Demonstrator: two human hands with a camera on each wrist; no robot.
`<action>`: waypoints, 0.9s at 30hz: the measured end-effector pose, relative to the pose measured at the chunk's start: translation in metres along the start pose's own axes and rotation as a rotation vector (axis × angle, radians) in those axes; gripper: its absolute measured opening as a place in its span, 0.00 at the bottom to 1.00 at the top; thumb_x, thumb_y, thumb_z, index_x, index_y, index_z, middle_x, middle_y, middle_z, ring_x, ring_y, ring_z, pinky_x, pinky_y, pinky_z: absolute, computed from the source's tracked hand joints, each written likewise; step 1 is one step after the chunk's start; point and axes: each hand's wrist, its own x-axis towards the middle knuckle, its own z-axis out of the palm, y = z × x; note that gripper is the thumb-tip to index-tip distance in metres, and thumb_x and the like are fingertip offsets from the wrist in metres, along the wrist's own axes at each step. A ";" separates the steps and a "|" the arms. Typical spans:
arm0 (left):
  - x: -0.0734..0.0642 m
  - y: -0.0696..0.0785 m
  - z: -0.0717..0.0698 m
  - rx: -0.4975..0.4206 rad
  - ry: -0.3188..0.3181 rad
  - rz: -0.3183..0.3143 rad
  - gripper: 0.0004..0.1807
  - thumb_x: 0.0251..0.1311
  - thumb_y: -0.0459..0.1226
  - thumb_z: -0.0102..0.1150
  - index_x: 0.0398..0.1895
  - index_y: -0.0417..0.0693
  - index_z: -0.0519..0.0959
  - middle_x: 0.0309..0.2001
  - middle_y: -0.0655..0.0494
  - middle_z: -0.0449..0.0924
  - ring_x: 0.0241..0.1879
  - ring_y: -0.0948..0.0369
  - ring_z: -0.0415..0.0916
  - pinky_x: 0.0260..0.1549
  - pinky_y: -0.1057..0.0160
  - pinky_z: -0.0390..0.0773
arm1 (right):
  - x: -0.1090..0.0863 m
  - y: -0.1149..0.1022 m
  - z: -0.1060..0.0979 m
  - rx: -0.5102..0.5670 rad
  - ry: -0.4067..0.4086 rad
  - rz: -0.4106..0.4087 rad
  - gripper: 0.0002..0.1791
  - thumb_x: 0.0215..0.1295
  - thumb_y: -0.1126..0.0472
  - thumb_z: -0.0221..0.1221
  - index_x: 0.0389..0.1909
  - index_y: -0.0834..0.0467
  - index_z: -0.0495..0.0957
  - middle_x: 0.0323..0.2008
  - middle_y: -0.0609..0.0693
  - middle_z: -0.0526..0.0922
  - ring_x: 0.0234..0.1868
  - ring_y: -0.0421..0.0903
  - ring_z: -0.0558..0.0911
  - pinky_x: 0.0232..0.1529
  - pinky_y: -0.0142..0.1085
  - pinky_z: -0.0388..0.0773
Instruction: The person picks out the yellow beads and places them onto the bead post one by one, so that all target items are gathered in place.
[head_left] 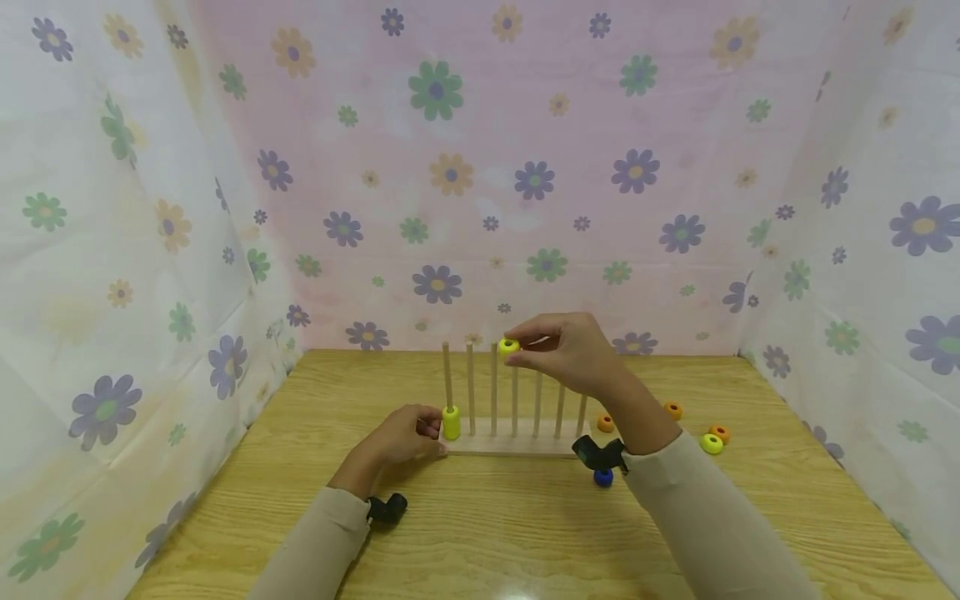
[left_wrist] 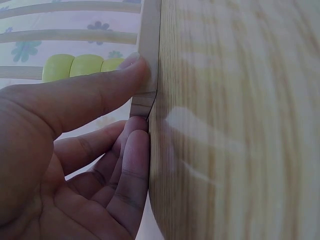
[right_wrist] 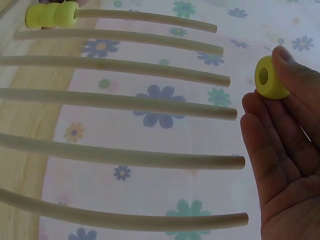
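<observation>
My right hand pinches a yellow bead between thumb and fingers, above the tops of the wooden pegs. In the right wrist view the hole of this yellow bead faces the peg tips, and the bead is apart from them. A wooden peg rack stands on the table with a row of upright pegs. Its leftmost peg bears a stack of yellow beads. My left hand holds the left end of the rack's base, the thumb on one side and curled fingers against the end.
Orange beads and a loose yellow bead lie on the table to the right. A blue bead sits beneath the right wrist's black camera. Flowered cloth surrounds the wooden table at the back and sides.
</observation>
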 end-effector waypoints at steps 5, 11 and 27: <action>0.000 0.000 0.000 0.005 -0.002 0.000 0.30 0.58 0.35 0.77 0.64 0.42 0.78 0.45 0.55 0.81 0.45 0.58 0.77 0.45 0.60 0.80 | 0.003 -0.002 0.003 -0.013 0.001 -0.016 0.15 0.61 0.53 0.74 0.49 0.49 0.89 0.45 0.46 0.90 0.42 0.42 0.90 0.42 0.32 0.86; 0.002 -0.001 0.001 -0.004 -0.002 -0.005 0.30 0.57 0.35 0.77 0.64 0.43 0.79 0.45 0.55 0.80 0.45 0.58 0.76 0.45 0.60 0.80 | 0.006 -0.003 0.006 -0.008 0.006 -0.040 0.15 0.61 0.55 0.74 0.49 0.50 0.89 0.44 0.45 0.90 0.42 0.41 0.90 0.42 0.33 0.87; 0.001 -0.001 0.001 -0.015 -0.007 -0.003 0.29 0.58 0.36 0.77 0.63 0.43 0.79 0.45 0.54 0.80 0.44 0.57 0.76 0.45 0.60 0.79 | 0.011 -0.007 0.018 0.005 -0.004 -0.001 0.16 0.62 0.56 0.74 0.50 0.51 0.89 0.45 0.46 0.90 0.41 0.43 0.90 0.41 0.32 0.86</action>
